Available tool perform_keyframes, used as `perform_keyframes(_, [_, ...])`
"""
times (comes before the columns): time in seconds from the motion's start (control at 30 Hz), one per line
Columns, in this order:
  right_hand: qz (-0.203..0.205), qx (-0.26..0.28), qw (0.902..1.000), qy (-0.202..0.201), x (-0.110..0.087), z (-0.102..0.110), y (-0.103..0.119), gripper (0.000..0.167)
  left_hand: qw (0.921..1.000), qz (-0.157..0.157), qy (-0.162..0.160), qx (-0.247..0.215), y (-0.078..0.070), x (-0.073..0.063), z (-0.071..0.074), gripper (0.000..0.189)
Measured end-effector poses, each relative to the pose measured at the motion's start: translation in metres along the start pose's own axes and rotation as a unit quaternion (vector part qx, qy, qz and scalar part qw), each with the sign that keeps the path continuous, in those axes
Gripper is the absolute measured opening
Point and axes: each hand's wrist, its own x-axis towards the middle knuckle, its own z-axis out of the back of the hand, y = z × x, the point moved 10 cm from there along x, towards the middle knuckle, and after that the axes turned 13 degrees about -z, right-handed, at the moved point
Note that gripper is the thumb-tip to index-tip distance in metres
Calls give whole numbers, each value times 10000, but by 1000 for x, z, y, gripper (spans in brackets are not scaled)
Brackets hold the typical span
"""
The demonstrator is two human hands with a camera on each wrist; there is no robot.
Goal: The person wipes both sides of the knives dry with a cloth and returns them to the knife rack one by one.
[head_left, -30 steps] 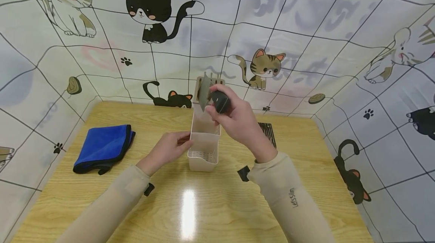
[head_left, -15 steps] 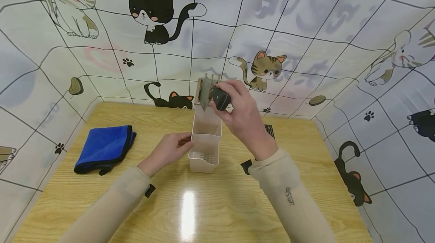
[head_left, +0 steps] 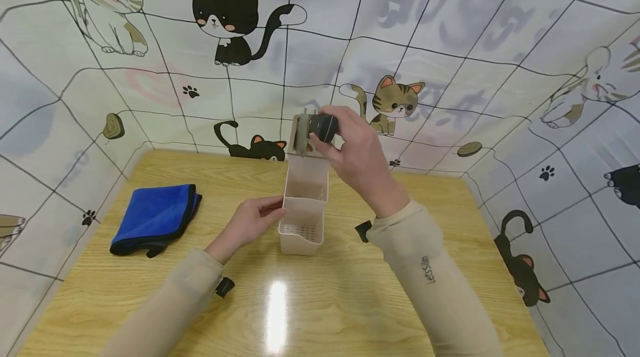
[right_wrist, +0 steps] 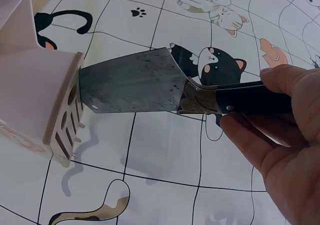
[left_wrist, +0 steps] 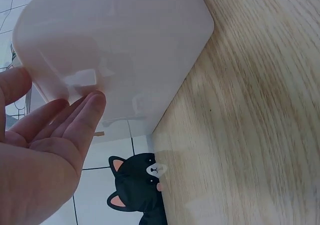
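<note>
My right hand (head_left: 361, 151) grips the black handle of a broad-bladed kitchen knife (right_wrist: 132, 82). The blade's end meets the slotted top of a pale plastic knife holder (head_left: 302, 243); in the right wrist view it lines up with one slot, and how deep it sits cannot be told. My left hand (head_left: 248, 222) holds the holder's left side, thumb near the front edge and fingers against the outer wall (left_wrist: 140, 45). Open compartments step down the holder's front, the lowest with a perforated floor.
A folded blue cloth (head_left: 155, 215) with black edging lies on the wooden table (head_left: 320, 312) at the left. Small black pieces (head_left: 225, 287) show beside both sleeves. Behind the table rises a wall covering (head_left: 320, 57) printed with cats.
My right hand has carried the knife slightly up and away, turning the blade more upright over the slotted top. My left hand stays at the holder's side.
</note>
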Motion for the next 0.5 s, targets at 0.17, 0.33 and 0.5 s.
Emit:
perform_keyframes(0.17, [-262, 85, 9995, 120, 8, -1, -7, 34, 9998, 53, -74, -182, -1, -1, -2, 44])
perform_keyframes(0.33, [-453, 134, 9986, 251, 17, -2, -12, 35, 9988, 203, -179, -414, 3, -2, -3, 46])
perform_keyframes(0.5, [-550, 97, 9977, 390, 24, -6, -16, 33, 9978, 327, -247, -517, 7, -4, -3, 46])
